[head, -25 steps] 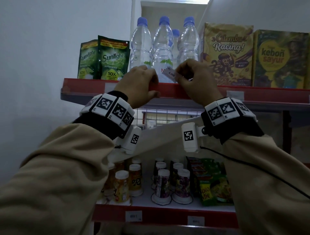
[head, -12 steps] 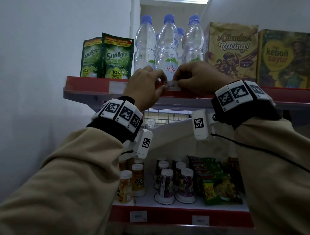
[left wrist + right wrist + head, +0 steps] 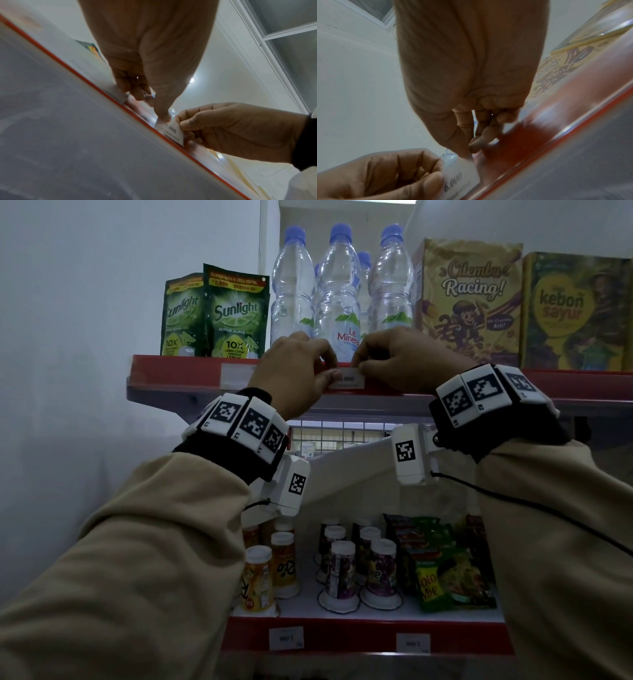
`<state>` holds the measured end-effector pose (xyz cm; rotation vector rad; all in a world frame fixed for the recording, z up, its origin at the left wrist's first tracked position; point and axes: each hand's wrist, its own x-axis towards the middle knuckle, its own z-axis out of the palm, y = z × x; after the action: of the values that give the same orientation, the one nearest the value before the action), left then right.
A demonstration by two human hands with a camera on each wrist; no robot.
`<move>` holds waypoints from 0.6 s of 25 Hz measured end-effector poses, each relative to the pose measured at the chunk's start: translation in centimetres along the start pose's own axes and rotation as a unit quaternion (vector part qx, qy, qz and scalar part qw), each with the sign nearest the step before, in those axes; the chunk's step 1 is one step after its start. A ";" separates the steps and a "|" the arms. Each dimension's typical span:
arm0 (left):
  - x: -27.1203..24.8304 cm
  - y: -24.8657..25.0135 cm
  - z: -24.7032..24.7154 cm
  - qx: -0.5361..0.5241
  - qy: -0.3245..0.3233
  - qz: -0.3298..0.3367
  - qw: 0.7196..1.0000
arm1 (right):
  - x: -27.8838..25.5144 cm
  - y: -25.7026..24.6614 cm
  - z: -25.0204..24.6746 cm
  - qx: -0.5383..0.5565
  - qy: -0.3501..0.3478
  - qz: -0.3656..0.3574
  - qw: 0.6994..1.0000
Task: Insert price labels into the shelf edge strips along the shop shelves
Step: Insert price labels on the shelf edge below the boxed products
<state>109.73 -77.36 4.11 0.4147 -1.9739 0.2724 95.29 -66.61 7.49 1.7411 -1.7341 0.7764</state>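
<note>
The label, a small white slip reading 6.000, sits flat against the red strip on the top shelf's front edge, right below the water bottles. Left hand is at its 9 o'clock end, thumb tip pressed on the label face with the other fingers curled over the top of the strip. Right hand is at the 3 o'clock end, pinching that edge between thumb and forefinger. In the left wrist view the thumb lands on the slip's upper corner, and the label's bottom edge looks tucked down at the strip's lower lip, though I can't tell how far it's seated.

Going outward: another pale label sits in the strip over at 9 o'clock, under the green Sunlight pouches. At 3 o'clock of the bottles there's a yellow Racing box, then a kebon sayur box. Down at 6 o'clock the lower shelf has cups, small orange bottles and noodle packs, with two labels already in its strip.
</note>
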 end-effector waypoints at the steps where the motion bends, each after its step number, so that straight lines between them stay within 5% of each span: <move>1: 0.1 0.0 0.0 0.005 -0.004 -0.003 1.000 | 0.0 0.0 0.0 0.000 -0.002 -0.004 1.000; 15: 0.0 0.4 0.1 -0.009 0.008 -0.029 1.000 | 0.0 -0.1 0.1 -0.033 0.014 -0.032 0.999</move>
<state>109.52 -77.05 4.11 0.4558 -1.9446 0.2204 95.41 -66.64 7.45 1.7245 -1.6598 0.7053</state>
